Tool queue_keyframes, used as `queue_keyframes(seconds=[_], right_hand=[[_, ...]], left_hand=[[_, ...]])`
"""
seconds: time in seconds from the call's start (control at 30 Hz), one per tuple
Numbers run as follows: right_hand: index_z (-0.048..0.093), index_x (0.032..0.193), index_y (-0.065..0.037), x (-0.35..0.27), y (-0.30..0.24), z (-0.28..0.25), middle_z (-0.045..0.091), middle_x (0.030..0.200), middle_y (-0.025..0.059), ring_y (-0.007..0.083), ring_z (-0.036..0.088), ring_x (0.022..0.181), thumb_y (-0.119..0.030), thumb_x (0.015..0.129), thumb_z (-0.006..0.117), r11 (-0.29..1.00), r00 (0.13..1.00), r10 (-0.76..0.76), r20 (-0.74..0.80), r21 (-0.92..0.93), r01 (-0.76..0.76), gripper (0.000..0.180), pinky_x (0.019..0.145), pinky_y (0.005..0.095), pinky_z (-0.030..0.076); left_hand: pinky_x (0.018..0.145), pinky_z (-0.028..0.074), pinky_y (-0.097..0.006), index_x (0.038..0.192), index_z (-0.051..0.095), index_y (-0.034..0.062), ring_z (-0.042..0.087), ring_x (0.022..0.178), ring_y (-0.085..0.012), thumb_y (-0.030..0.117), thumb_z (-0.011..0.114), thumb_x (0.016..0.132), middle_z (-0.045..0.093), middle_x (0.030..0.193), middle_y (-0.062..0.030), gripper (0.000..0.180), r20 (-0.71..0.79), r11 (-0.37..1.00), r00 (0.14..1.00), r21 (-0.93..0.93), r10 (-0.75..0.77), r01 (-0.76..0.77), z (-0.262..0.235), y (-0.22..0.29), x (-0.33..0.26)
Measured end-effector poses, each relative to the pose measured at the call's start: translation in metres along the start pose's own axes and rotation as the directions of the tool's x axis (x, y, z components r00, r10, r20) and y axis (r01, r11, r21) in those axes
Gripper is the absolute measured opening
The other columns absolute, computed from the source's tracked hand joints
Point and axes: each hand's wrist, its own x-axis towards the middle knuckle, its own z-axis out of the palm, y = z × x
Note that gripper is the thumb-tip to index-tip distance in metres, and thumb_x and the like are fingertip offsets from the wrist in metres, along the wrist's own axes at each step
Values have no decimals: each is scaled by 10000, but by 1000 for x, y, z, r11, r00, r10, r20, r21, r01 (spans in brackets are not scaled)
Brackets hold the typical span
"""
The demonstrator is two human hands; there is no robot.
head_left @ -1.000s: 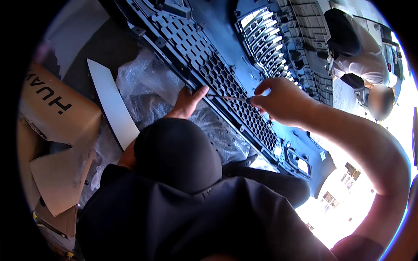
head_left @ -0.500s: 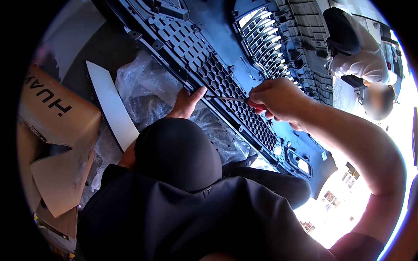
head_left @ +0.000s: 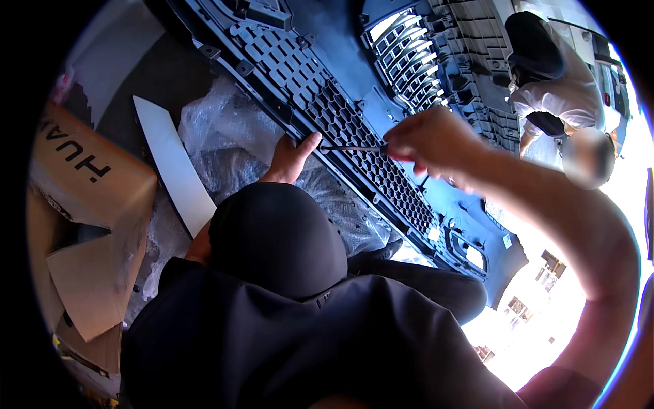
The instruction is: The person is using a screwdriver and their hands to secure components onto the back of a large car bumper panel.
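Observation:
A dark car bumper (head_left: 335, 48) lies slantwise in front of me, its honeycomb grille mesh (head_left: 344, 126) running along the near side. My left hand (head_left: 289, 160) grips the bumper's near edge, thumb on top; the other fingers are mostly hidden beneath. In my right hand (head_left: 436, 140) is a screwdriver, closed in the fingers, its thin shaft (head_left: 354, 148) pointing left across the mesh. The shaft's tip meets the near edge strip just beside my left thumb. Whether a screw sits under the tip is too small to tell.
Clear plastic wrap (head_left: 221, 129) spreads under the bumper's near side. A white curved panel (head_left: 174, 163) lies left of it, beside an open cardboard box (head_left: 102, 170). Beyond the slatted grille (head_left: 412, 61), another person (head_left: 558, 95) bends at the far right.
My right hand has lifted slightly and turned at the wrist, bringing the screwdriver shaft more level. My left hand stays put. The other person has shifted a little, with an arm reaching down.

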Motion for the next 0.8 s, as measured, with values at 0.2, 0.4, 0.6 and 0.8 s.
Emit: queue_keyframes(seconds=[0.2,0.4,0.6,0.8], right_hand=[[702,1247,-84,-21,2,15,736,967,132,287,737,964,-122,977,603,699,863,-501,-71,-621,355,290,796,406,609],[702,1015,17,-4,30,10,643,804,56,211,700,803,-73,861,728,-273,292,-869,400,-879,391,180,639,293,595],[739,964,-1,-9,26,18,706,833,124,274,746,883,-90,899,676,-18,448,-853,266,-874,486,127,675,352,622],[778,1115,-122,-24,-16,15,766,1026,137,292,750,948,-168,958,601,899,961,-262,-93,-385,208,241,837,406,609]], left_hand=[[1078,438,-377,1377,534,-24,571,1206,-210,478,740,941,621,1293,-126,695,-43,996,998,77,-48,51,-6,-2,3],[1098,414,-354,1387,522,-17,551,1227,-183,425,741,960,612,1319,-110,653,-14,998,998,-33,57,-57,0,-4,5],[1106,416,-361,1416,500,-21,540,1255,-184,391,733,968,592,1348,-120,652,-32,999,998,-15,-46,46,0,4,4],[1113,428,-391,1416,495,-26,543,1275,-234,460,748,937,586,1362,-153,727,-72,997,995,12,73,-72,4,4,-2]])
